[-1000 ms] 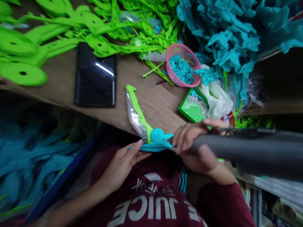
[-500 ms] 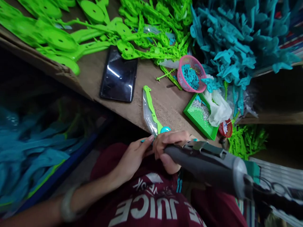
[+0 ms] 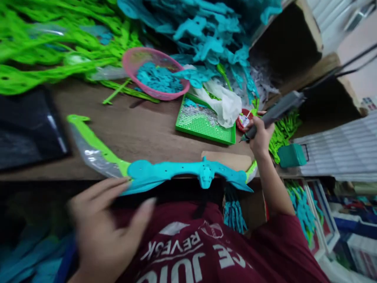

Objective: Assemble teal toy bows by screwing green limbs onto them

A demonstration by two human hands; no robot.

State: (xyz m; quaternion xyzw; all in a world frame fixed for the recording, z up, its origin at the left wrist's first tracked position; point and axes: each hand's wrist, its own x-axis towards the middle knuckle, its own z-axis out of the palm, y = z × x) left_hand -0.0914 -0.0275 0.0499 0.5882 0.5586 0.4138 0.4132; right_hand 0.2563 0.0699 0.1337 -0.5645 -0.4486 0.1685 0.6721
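A toy bow (image 3: 176, 169) lies along the table's front edge, with a turquoise middle and lime-green limbs carrying clear plastic film. My left hand (image 3: 103, 224), blurred, is spread at the bow's left part. Its fingertips overlap the turquoise lower edge; whether they touch it I cannot tell. Off to the right, my right hand (image 3: 261, 137) grips a grey electric screwdriver (image 3: 281, 110), tip pointing down and left near the table edge. The screwdriver is apart from the bow, beside a small red basket (image 3: 240, 125) and a green perforated tray (image 3: 206, 131) of small metal screws.
A pink basket (image 3: 159, 94) holds small turquoise pieces. Piles of green parts (image 3: 53, 51) and turquoise parts (image 3: 203, 35) cover the back. A dark tablet (image 3: 26, 129) lies at the left. White plastic (image 3: 228, 106) hangs over the tray.
My right hand has carried the screwdriver away from the bow to the right. My left hand has opened and moved left. The bow now lies across the table edge; the view has shifted right.
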